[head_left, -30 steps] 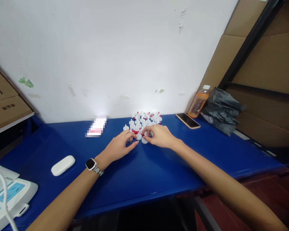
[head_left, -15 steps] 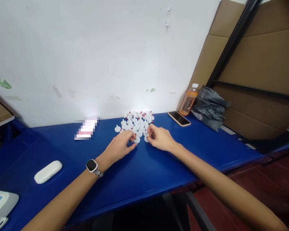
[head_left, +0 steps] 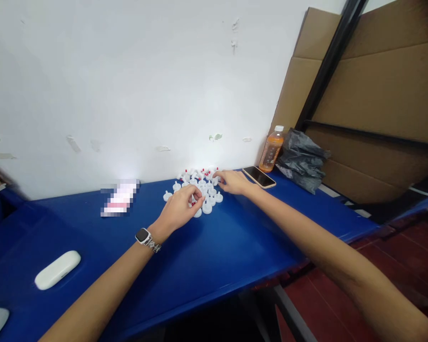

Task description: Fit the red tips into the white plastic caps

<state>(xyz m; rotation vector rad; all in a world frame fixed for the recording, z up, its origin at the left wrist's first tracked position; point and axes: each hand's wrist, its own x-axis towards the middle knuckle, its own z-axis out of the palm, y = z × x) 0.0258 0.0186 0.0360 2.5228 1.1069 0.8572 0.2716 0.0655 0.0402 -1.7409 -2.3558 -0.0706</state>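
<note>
On the blue table (head_left: 214, 256), close to the wall (head_left: 146, 85), small white caps (head_left: 207, 208), some with red tips, lie clustered by the 2 hands. The left hand (head_left: 181, 206) curls narrowly at their near left, the right hand (head_left: 235, 182) at their right; whether either grip holds a cap, I cannot tell. Pinching 1 by its stem should best spare its neighbours. The bottle (head_left: 271, 153) contains orange liquid; the dark bag (head_left: 302, 159) hides any contents.

Caps (head_left: 207, 207) on table (head_left: 214, 261), left of phone (head_left: 259, 176); bag (head_left: 301, 161) right of bottle (head_left: 270, 153)
</note>
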